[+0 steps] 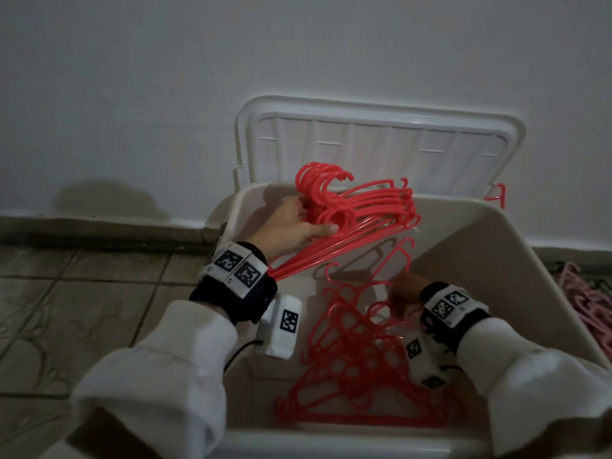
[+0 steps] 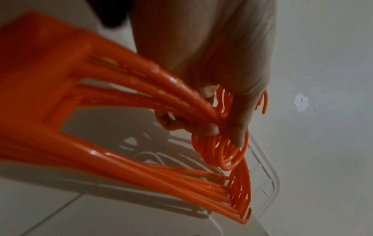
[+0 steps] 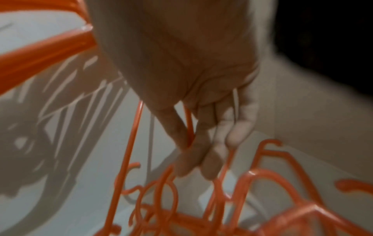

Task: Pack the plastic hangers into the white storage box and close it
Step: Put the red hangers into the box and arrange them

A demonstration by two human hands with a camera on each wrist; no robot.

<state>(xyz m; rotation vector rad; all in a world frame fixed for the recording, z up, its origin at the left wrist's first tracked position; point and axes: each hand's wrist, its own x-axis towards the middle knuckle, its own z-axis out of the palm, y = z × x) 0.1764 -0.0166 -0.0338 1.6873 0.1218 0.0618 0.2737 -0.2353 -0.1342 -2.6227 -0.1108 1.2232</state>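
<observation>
Plainly, the left fingers [image 2: 203,128] curl through the necks of a stacked bundle [image 1: 361,210] of red hangers, thumb across the front, so the whole stack moves as one piece. That left hand [image 1: 291,226] holds the bundle above the box [image 1: 516,246], over its back left part, probably to set it in flat. Its hooks point up and back toward the raised lid [image 1: 381,140]; its long axis runs on a slant, from beside the left wrist up toward the back right.

The right fingers [image 3: 201,161] hang nearly straight and reach down among the loose hangers [image 1: 361,359] lying in the box. One thin red bar passes between thumb and fingers, but the blur hides whether it is pinched. The right hand [image 1: 405,291] seems to be tidying that pile to make room. Those hangers lie tangled, hooks pointing several ways.

Pink hangers [image 1: 586,309] lie outside, right of the box.
</observation>
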